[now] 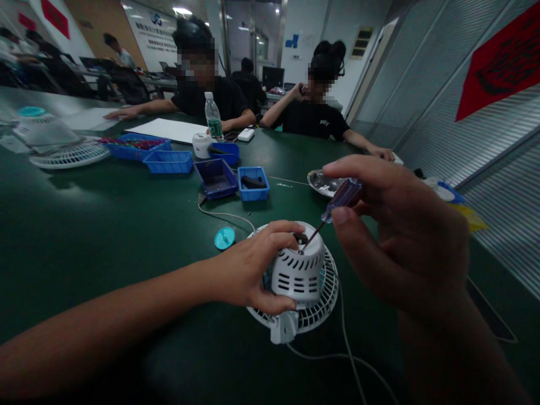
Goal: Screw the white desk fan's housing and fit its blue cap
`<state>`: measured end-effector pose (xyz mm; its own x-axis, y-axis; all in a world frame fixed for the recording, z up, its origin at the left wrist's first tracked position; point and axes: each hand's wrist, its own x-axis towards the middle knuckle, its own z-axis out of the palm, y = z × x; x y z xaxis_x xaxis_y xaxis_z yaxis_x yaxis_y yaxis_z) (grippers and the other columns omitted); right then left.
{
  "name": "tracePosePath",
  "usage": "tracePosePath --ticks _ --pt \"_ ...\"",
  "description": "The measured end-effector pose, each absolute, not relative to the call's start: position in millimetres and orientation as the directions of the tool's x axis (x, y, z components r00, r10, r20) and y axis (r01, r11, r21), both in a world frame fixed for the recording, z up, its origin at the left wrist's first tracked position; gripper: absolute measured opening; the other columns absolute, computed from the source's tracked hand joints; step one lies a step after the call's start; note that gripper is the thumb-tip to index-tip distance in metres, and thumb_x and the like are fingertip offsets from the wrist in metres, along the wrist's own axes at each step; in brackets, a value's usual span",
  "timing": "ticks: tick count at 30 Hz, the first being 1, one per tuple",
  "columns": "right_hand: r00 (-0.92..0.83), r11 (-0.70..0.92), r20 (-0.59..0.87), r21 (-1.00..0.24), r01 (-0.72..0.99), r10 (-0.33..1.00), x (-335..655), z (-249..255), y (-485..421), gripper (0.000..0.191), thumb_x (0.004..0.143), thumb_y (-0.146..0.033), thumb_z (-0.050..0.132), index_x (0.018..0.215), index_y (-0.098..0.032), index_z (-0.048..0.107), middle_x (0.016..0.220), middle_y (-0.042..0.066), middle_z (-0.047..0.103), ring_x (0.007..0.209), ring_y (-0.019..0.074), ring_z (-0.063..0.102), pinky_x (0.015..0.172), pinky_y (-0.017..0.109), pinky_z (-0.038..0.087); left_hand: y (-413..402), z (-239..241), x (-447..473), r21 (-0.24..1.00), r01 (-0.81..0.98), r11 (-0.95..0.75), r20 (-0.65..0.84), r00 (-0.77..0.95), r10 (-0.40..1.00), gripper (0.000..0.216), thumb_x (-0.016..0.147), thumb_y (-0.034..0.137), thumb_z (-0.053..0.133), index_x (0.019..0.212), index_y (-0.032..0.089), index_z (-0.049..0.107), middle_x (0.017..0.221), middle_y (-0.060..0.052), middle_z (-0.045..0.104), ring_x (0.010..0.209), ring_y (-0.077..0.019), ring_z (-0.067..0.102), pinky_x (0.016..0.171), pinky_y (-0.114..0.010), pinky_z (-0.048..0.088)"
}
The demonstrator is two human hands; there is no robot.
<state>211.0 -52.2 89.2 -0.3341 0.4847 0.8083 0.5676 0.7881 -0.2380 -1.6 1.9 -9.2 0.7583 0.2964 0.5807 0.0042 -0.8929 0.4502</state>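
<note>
A small white fan [297, 281] lies grille-down on the green table, its slotted motor housing facing up. My left hand [257, 264] is wrapped round the left side of the housing, thumb low and fingers over the top. My right hand [405, 230] grips a screwdriver [343, 199] with a clear purple handle between thumb and fingers. The screwdriver is tilted, and its tip meets a screw [301, 252] on top of the housing. Beside my left hand lies a round turquoise cap [224, 238]. The fan's white cable [343, 326] trails towards me.
Several blue bins [253, 194] stand beyond the fan, one holding dark parts. A metal bowl [323, 184] sits near my right hand. Further off are a water bottle [214, 117] and another fan [50, 132]. Two people sit across the table [139, 225].
</note>
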Motion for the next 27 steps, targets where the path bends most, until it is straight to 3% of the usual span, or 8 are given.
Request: tracePosePath --ticks 4,8,16,18,23,27 --pt "-0.301 0.728 0.838 -0.157 0.667 0.456 209.5 90.5 -50.6 0.024 0.090 -0.015 0.069 0.113 -0.020 0.066 0.100 0.000 0.074 0.055 0.0091 0.047 0.047 0.027 0.047 2.2 -10.2 -0.6 0.450 0.005 -0.893 0.583 0.756 0.298 0.075 0.081 0.057 0.079 0.132 0.025 0.033 0.143 -0.019 0.044 0.134 -0.0403 0.050 0.108 -0.057 0.053" --pt "-0.272 0.685 0.840 -0.151 0.713 0.469 208.7 90.1 -51.6 0.030 0.088 -0.010 0.062 0.115 -0.020 0.068 0.094 0.000 0.073 0.059 0.0112 0.053 0.049 0.028 0.048 1.8 -9.1 -1.2 0.451 0.010 -0.892 0.576 0.760 0.300 0.075 0.080 0.055 0.080 0.131 0.026 0.033 0.144 -0.020 0.044 0.134 -0.0404 0.051 0.108 -0.058 0.053" --pt "-0.252 0.709 0.776 -0.326 0.625 0.579 212.6 88.7 -54.5 0.047 0.087 -0.010 0.054 0.129 -0.032 0.060 0.122 -0.001 0.068 0.078 0.0169 0.063 0.061 0.033 0.053 1.6 -8.1 -1.4 0.448 0.014 -0.894 0.572 0.764 0.299 0.075 0.081 0.055 0.079 0.132 0.025 0.032 0.145 -0.020 0.044 0.137 -0.0418 0.049 0.107 -0.057 0.054" --pt "-0.276 0.735 0.783 -0.310 0.603 0.557 212.1 89.2 -54.2 0.041 0.088 -0.010 0.054 0.123 -0.030 0.062 0.116 0.000 0.070 0.076 0.0168 0.062 0.062 0.033 0.053 1.8 -8.1 -1.1 0.448 0.007 -0.894 0.577 0.762 0.294 0.075 0.081 0.055 0.079 0.132 0.025 0.033 0.145 -0.020 0.044 0.135 -0.0417 0.050 0.106 -0.057 0.054" --pt "-0.284 0.736 0.844 -0.177 0.654 0.455 209.6 89.8 -52.6 0.021 0.090 -0.016 0.069 0.107 -0.029 0.065 0.099 -0.002 0.072 0.058 0.0118 0.050 0.048 0.029 0.045 2.4 -7.6 -0.4 0.447 -0.006 -0.894 0.585 0.758 0.288 0.077 0.079 0.056 0.080 0.132 0.026 0.033 0.144 -0.020 0.045 0.134 -0.0409 0.051 0.108 -0.058 0.053" --pt "-0.244 0.699 0.848 -0.188 0.690 0.470 210.1 89.7 -54.6 0.025 0.087 -0.013 0.066 0.106 -0.030 0.067 0.095 -0.001 0.071 0.067 0.0162 0.058 0.054 0.031 0.048 2.2 -8.4 -0.4 0.447 0.002 -0.894 0.585 0.756 0.294 0.075 0.081 0.057 0.079 0.131 0.026 0.033 0.145 -0.020 0.045 0.136 -0.0407 0.050 0.109 -0.057 0.053"
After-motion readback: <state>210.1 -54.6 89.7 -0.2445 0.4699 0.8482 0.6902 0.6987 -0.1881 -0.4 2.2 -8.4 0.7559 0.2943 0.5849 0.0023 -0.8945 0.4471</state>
